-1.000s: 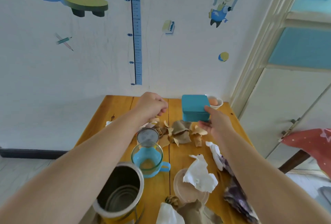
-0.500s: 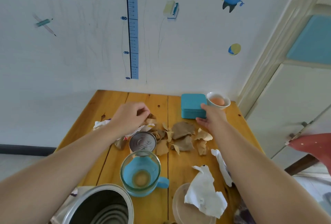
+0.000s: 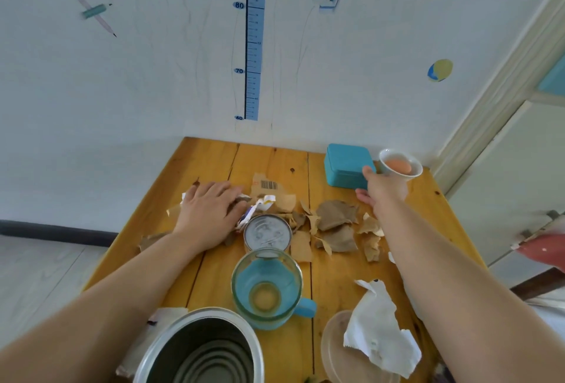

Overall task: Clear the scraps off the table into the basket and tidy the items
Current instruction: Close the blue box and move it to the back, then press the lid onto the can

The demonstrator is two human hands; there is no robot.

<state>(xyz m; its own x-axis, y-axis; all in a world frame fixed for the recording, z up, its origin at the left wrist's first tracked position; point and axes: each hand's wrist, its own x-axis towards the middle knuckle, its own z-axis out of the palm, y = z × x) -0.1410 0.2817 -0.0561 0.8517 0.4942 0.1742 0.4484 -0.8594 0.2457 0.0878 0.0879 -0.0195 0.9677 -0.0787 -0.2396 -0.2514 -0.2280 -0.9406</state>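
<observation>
Torn brown cardboard scraps (image 3: 336, 223) and a barcode piece (image 3: 269, 185) litter the middle of the wooden table (image 3: 214, 156). My left hand (image 3: 211, 211) lies palm down on crumpled white paper (image 3: 260, 203) and scraps at the left, fingers stretched out. My right hand (image 3: 382, 190) reaches to the far right corner and wraps the base of a small white cup (image 3: 397, 165) that holds an egg. A teal tin box (image 3: 347, 168) sits just left of that cup. No basket is in view.
A round metal lid (image 3: 267, 232) and a glass mug with a blue handle (image 3: 266, 288) stand in the middle front. A large open metal can (image 3: 198, 352) is at the near edge. White tissue (image 3: 379, 330) lies on a plate (image 3: 333, 349). A red stool (image 3: 547, 248) is to the right.
My right hand set the teal box down at the back, then moved right onto the egg cup. My left hand spread flat and slid left over the scraps. The view tilted downward.
</observation>
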